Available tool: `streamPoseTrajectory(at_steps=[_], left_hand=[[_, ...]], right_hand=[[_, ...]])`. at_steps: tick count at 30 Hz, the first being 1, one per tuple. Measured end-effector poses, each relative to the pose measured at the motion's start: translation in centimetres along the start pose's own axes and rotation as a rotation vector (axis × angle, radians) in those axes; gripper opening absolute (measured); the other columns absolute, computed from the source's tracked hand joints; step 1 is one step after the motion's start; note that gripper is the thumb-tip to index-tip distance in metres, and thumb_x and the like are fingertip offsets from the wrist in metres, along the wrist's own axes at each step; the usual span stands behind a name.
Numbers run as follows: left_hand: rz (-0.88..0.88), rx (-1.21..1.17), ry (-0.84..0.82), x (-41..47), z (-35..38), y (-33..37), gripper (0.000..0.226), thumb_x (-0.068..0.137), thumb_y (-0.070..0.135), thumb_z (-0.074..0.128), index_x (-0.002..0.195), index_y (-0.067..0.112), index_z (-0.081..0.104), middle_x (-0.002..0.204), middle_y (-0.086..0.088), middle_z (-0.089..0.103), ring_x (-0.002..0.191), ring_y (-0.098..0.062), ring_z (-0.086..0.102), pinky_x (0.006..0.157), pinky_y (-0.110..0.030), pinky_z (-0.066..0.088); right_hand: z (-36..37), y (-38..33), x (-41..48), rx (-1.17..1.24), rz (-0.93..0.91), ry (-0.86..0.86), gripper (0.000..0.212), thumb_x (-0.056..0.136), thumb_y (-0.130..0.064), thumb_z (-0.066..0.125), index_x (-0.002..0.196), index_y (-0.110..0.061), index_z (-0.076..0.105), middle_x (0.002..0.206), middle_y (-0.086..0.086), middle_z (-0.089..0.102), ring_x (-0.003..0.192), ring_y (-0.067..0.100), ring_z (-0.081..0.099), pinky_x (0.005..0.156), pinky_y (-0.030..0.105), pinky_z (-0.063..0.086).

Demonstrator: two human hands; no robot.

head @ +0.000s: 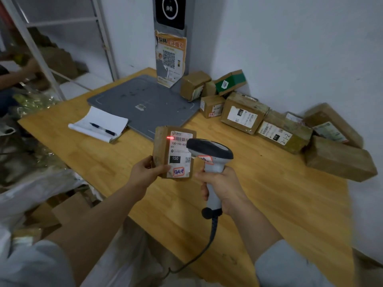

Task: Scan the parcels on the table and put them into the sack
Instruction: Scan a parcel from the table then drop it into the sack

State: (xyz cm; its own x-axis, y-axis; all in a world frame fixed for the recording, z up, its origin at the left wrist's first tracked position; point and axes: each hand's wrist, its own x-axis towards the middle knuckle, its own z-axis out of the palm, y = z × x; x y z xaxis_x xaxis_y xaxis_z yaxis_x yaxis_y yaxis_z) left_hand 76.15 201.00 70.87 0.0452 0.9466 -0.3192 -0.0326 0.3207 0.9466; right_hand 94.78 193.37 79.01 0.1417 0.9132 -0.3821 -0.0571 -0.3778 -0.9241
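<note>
Scanning step. A small parcel [161, 146] is held upright above the wooden surface [269, 204] in the left grip [145, 172], with the thumb laid on the lower corner of the label face and the fingers curled behind. The right grip [223, 189] is clenched around the pale handle of a corded scanner [209, 150], whose dark rounded head is aimed at the label from just beside it. A red scan line [171, 137] is seen at the left end of the barcode, partly on bare cardboard, so the beam is judged off-centre. For a clean read the scanner should be drawn back or turned until every bar is crossed, the label squared to the beam, and the thumb held clear of the printed code. The parcel is a flat rectangular box of brown board under glossy tape, with a white paper label carrying a black block marked 150 and a red handwritten mark. Further taped brown parcels [242, 114], blocky and of mixed size, are piled along the white wall at the far side of the surface. The sack [41, 187], of pale, crumpled material, is slumped below the surface's left edge, with brown cardboard apparently inside. A notepad [99, 121] with a pen [102, 128] lies beside a grey plate [145, 100]
</note>
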Motion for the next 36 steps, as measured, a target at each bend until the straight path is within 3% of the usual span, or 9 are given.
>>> streamPoseTrajectory(at_steps=[6,10,13,16,20,25,30,33,36], left_hand=[[-0.001,-0.011,0.062,-0.3,-1.2,-0.1,0.03,0.077,0.01,0.075,0.101,0.02,0.059,0.102,-0.002,0.068,0.097,-0.019,0.066,0.09,-0.035,0.053],[-0.042,-0.052,0.146,-0.1,-2.5,-0.9,0.079,0.074,0.015,0.079,0.142,0.008,0.039,0.123,-0.008,0.06,0.109,-0.023,0.06,0.096,-0.039,0.049],[-0.07,-0.137,0.317,-0.5,-4.6,-1.6,0.093,0.073,0.022,0.08,0.149,0.009,0.026,0.135,-0.01,0.052,0.118,-0.026,0.054,0.1,-0.041,0.047],[-0.067,-0.189,0.514,-2.0,-7.9,-2.4,0.092,0.072,0.033,0.081,0.147,0.013,0.033,0.133,-0.008,0.056,0.115,-0.025,0.058,0.098,-0.042,0.049],[-0.018,-0.149,0.731,-4.4,-12.8,-3.9,0.063,0.075,0.032,0.079,0.128,0.011,0.054,0.117,-0.005,0.066,0.1,-0.019,0.066,0.077,-0.03,0.057],[-0.017,0.039,0.925,-7.8,-19.0,-5.7,0.057,0.068,0.038,0.079,0.117,0.019,0.057,0.106,0.001,0.069,0.092,-0.017,0.069,0.074,-0.039,0.06],[-0.124,0.305,0.936,-9.6,-23.2,-7.0,0.072,0.071,0.032,0.08,0.134,0.016,0.05,0.118,-0.004,0.058,0.097,-0.023,0.063,0.068,-0.031,0.057],[-0.243,0.512,0.831,-10.8,-25.5,-7.9,0.074,0.068,0.035,0.081,0.135,0.023,0.052,0.127,-0.009,0.05,0.109,-0.03,0.057,0.084,-0.045,0.056],[-0.276,0.729,0.675,-12.5,-27.3,-8.2,0.069,0.066,0.039,0.083,0.13,0.031,0.058,0.133,-0.005,0.048,0.12,-0.025,0.048,0.103,-0.039,0.039]], right_hand=[[1.3,-0.3,0.4,-0.027,-0.015,-0.044,0.016,0.081,-0.004,0.071,0.071,-0.012,0.061,0.047,0.003,0.053,0.041,0.016,0.048,0.045,0.026,0.041],[2.3,-0.3,0.8,-0.013,-0.004,-0.111,0.014,0.08,-0.005,0.072,0.073,-0.01,0.061,0.051,0.002,0.056,0.041,0.014,0.049,0.043,0.024,0.041],[3.8,-0.2,1.0,-0.025,0.03,-0.198,0.014,0.081,-0.005,0.071,0.075,-0.008,0.059,0.051,0.002,0.055,0.041,0.014,0.049,0.042,0.024,0.041],[6.2,0.5,1.5,-0.071,0.048,-0.26,0.013,0.081,-0.004,0.071,0.079,-0.006,0.059,0.053,0.003,0.055,0.041,0.014,0.049,0.042,0.024,0.042],[9.8,1.6,2.0,-0.086,0.109,-0.34,0.011,0.081,-0.002,0.07,0.08,-0.005,0.059,0.057,0.008,0.054,0.042,0.016,0.047,0.044,0.025,0.04],[14.2,2.7,2.3,-0.136,0.173,-0.449,0.011,0.081,0.002,0.069,0.083,-0.006,0.061,0.056,0.009,0.057,0.041,0.016,0.049,0.044,0.025,0.041],[18.5,5.4,3.2,-0.54,0.21,-0.585,0.015,0.075,-0.001,0.072,0.089,0.004,0.066,0.067,0.014,0.068,0.047,0.017,0.06,0.049,0.028,0.051],[20.8,7.4,3.4,-0.799,0.203,-0.686,0.018,0.079,-0.002,0.067,0.097,-0.002,0.062,0.07,0.005,0.058,0.054,0.011,0.056,0.046,0.016,0.047],[22.7,9.6,3.6,-0.947,0.191,-0.801,0.026,0.083,-0.006,0.064,0.106,-0.012,0.056,0.078,-0.002,0.051,0.067,0.008,0.052,0.048,0.014,0.041]])
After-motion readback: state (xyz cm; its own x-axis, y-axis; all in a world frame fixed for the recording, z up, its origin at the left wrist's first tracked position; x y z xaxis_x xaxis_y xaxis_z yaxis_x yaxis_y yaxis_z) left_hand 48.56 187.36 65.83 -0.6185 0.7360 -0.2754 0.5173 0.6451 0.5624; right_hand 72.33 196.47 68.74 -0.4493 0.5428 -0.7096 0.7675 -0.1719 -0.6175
